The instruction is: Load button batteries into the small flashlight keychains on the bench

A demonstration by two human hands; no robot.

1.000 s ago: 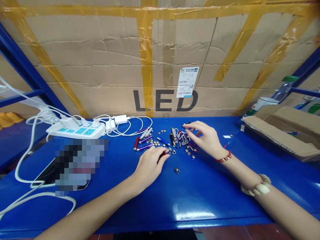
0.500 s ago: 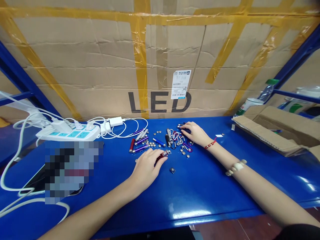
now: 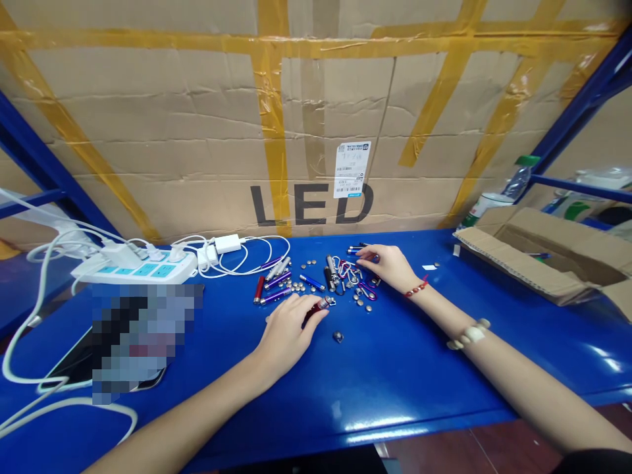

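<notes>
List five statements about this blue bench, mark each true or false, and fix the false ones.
1. The left hand grips a dark red mini torch. True.
2. The right hand is inside the open carton. False: it is at the pile of small torches and clips in the middle of the table, well apart from the carton.
3. The power strip lies to the left of that pile. True.
4. The cardboard wall behind the bench is printed LCD. False: it reads LED.
5. A red bead bracelet sits on the right wrist. True.
</notes>
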